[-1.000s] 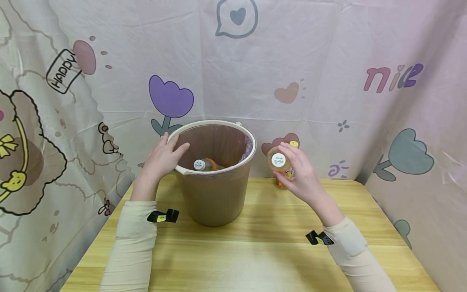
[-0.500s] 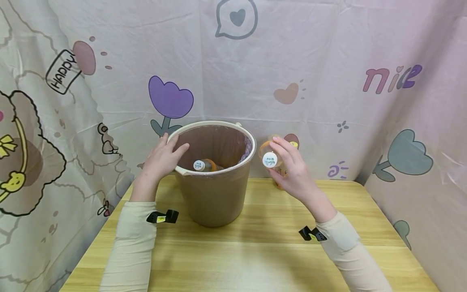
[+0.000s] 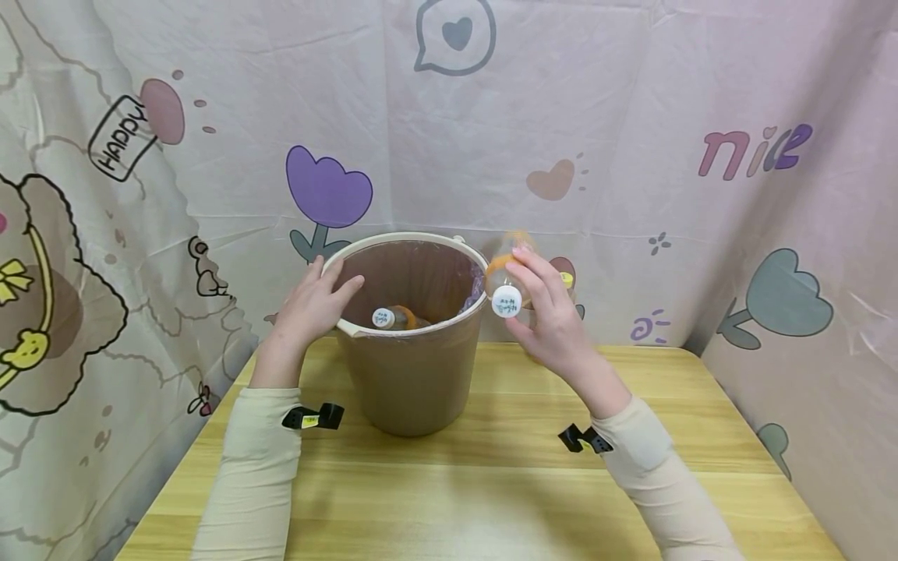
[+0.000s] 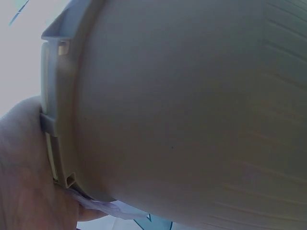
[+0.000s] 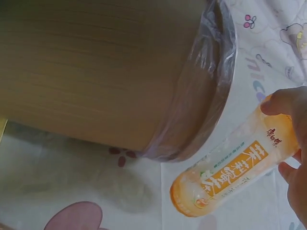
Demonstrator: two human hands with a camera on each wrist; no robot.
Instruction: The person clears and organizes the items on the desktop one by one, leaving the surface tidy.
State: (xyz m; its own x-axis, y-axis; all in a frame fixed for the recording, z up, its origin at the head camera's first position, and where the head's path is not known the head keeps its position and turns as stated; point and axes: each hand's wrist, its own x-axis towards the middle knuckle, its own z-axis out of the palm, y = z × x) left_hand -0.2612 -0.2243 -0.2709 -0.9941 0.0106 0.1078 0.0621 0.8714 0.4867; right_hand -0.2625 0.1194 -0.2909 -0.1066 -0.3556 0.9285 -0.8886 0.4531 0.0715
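Note:
In the head view, my right hand [image 3: 554, 315] holds a plastic drink bottle [image 3: 500, 274] just right of the bin, its white cap toward me. Seen from the right wrist, the bottle [image 5: 225, 167] has an orange label with printed characters, and its base points toward the lower left, outside the bin's lined rim. My left hand [image 3: 309, 308] rests on the left side of the brown bin's pale rim [image 3: 414, 236], fingers spread and thumb over the opening. A second bottle [image 3: 403, 317] with a white cap lies inside the bin.
The bin [image 3: 421, 389] stands on a wooden table [image 3: 393, 499] and has a clear plastic liner [image 5: 211, 52] folded over its rim. A printed cloth [image 3: 435, 156] hangs behind and at both sides. Each wrist wears a small black camera.
My right hand has moved left toward the bin with the bottle, whose cap end has tipped toward me while its base has swung up and away. The left hand has stayed put.

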